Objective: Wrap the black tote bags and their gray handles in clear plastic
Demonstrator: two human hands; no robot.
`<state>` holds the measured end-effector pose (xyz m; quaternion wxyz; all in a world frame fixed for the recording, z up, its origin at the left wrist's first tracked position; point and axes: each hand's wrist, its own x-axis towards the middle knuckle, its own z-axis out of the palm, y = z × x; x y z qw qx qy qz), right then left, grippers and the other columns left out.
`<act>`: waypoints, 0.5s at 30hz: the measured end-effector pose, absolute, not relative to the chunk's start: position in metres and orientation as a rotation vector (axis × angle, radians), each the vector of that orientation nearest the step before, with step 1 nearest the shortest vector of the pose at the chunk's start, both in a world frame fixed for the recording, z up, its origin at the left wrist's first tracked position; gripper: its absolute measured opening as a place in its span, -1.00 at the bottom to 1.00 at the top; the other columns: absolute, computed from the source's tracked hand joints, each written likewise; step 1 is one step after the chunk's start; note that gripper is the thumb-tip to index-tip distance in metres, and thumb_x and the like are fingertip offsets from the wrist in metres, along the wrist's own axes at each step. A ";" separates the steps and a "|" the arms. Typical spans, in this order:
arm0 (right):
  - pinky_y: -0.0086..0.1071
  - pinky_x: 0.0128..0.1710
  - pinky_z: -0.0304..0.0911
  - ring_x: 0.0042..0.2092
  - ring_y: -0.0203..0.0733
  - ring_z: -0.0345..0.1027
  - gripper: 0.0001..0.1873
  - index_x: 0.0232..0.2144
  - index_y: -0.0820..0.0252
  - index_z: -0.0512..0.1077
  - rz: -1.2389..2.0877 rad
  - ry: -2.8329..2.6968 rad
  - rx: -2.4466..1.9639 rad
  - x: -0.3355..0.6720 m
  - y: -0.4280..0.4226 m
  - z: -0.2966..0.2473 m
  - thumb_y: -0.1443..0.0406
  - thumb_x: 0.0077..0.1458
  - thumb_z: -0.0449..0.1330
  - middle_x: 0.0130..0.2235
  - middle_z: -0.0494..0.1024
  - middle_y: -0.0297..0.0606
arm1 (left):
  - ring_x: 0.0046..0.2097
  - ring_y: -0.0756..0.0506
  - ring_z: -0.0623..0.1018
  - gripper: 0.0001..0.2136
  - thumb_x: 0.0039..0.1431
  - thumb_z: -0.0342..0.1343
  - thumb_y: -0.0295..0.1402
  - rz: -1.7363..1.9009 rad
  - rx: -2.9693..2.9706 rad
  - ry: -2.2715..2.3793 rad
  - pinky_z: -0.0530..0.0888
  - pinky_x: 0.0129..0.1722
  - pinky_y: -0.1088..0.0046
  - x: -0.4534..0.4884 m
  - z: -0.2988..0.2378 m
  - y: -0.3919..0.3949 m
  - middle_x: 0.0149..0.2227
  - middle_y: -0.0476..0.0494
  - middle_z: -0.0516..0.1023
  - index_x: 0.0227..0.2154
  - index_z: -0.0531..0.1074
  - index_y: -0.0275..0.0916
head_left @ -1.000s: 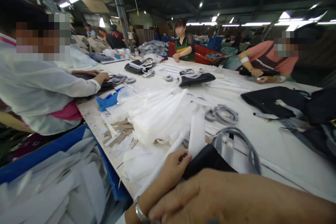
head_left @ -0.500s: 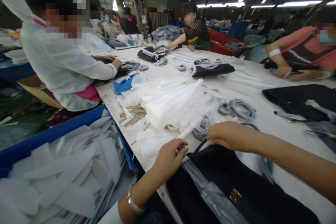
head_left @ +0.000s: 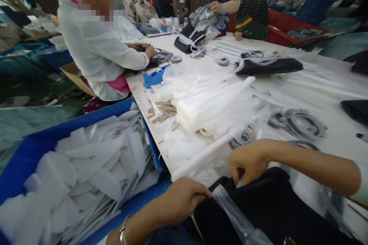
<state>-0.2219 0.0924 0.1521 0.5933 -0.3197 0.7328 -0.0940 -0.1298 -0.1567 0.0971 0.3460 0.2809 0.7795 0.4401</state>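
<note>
A black bag (head_left: 258, 206) lies at the near table edge, with a clear plastic-wrapped strip (head_left: 234, 212) across it and a gold-coloured clasp (head_left: 289, 240) partly in view. At the bag's left corner, my left hand (head_left: 186, 201) is closed, thumb and fingers pinching the rim. My right hand (head_left: 251, 160) reaches down into the opening from the far side, fingers bent and their tips hidden inside. A little whitish material shows by those fingertips, too small to name.
White wrapping sheets (head_left: 212, 107) are heaped beyond the bag. Coiled grey straps (head_left: 304, 124) lie to their right. At left below the table stands a blue bin (head_left: 37, 138) of white pieces. Co-workers handle bags at the left (head_left: 100, 53) and far side (head_left: 253, 11).
The view has swung left. My right hand has gone from above the bag's rim down into its opening, and my left hand now grips the corner. The far co-worker has raised grey straps.
</note>
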 end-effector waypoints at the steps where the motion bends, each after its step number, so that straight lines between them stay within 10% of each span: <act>1: -0.51 -0.37 0.23 -0.28 -0.18 0.50 -0.63 -0.14 0.15 0.63 -0.210 1.691 -0.753 -0.219 0.091 0.151 0.27 -0.04 0.24 -0.28 0.67 -0.31 | -0.17 -0.03 0.59 -0.70 0.19 0.05 -0.49 1.146 0.736 1.999 0.39 -0.13 0.59 -0.129 0.096 -0.156 -0.19 -0.03 0.67 -0.11 0.60 -0.16; 15: -0.54 -0.45 0.13 -0.41 -0.30 0.34 -0.63 -0.33 0.25 0.62 -0.796 1.732 -0.508 -0.170 0.109 0.128 0.05 0.09 0.22 -0.44 0.55 -0.39 | -0.45 0.01 0.45 -0.74 0.05 0.24 -0.33 1.183 0.495 1.711 0.34 -0.43 0.60 -0.135 0.082 -0.150 -0.44 -0.01 0.62 -0.16 0.65 -0.17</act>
